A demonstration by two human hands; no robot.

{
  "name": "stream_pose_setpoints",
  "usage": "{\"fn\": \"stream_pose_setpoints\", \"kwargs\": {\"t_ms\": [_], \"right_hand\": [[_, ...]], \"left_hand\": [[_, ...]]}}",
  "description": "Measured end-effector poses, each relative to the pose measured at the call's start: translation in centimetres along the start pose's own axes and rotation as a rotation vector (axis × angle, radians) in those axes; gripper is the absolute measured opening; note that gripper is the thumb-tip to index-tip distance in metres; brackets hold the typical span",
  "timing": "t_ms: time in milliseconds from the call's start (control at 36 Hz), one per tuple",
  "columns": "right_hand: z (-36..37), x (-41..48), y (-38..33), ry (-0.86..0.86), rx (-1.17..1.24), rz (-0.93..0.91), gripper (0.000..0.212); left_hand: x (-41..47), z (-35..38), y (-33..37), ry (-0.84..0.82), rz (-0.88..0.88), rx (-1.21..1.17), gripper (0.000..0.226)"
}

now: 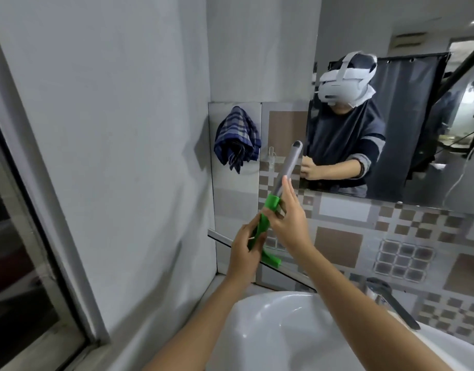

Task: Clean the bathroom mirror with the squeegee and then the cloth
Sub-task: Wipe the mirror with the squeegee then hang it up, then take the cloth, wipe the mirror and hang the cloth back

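Head view: small bathroom, plain grey wall on the left with a dark window (21, 236) set low in it. Patterned brown and grey tiles (364, 236) across the back, above a white sink (278, 330) with a dark tap (394, 301) at its right. Mirror (391, 103) on the back wall, upper right, showing a person in a white headset and a dark curtain behind. Checked blue cloth (237, 137) hung on the wall left of the mirror, apart from both hands. Squeegee (281, 183) held tilted over the sink, below the mirror's lower left corner: grey handle up, green head down. Left hand (246, 250) grip closed round the green head; right hand (286, 223) grip pinching the green collar, forefinger laid along the handle.
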State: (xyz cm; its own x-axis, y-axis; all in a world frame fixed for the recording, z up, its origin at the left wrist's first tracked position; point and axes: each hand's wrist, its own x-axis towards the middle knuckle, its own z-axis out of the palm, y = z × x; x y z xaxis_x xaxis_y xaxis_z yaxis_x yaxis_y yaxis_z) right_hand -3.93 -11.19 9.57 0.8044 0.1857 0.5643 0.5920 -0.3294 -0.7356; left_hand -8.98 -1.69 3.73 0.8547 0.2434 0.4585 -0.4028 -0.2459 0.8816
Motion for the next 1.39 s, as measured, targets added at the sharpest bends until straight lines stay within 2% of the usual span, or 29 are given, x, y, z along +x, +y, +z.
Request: {"fn": "stream_pose_setpoints", "kwargs": {"t_ms": [167,556,1083,1306,1389], "right_hand": [[1.8,0.1,2.2,-0.079,0.019,0.005,0.084],[3.7,1.1,6.9,-0.212,0.078,0.061,0.088],[4.5,1.7,9.5,-0.173,0.053,-0.014,0.086],[4.5,2.1,10.7,-0.158,0.025,-0.091,0.084],[4.7,2.2,10.7,-0.15,0.019,-0.095,0.082]], "left_hand": [[0.1,-0.8,-2.2,-0.015,-0.106,-0.03,0.044],[1.4,0.2,-6.8,0.045,-0.21,-0.08,0.047],[3.0,1.4,-9.1,0.064,-0.238,-0.112,0.04],[4.4,2.1,-9.7,0.094,-0.298,-0.229,0.03],[4.5,2.2,-10.0,0.085,-0.297,-0.186,0.032]]}}
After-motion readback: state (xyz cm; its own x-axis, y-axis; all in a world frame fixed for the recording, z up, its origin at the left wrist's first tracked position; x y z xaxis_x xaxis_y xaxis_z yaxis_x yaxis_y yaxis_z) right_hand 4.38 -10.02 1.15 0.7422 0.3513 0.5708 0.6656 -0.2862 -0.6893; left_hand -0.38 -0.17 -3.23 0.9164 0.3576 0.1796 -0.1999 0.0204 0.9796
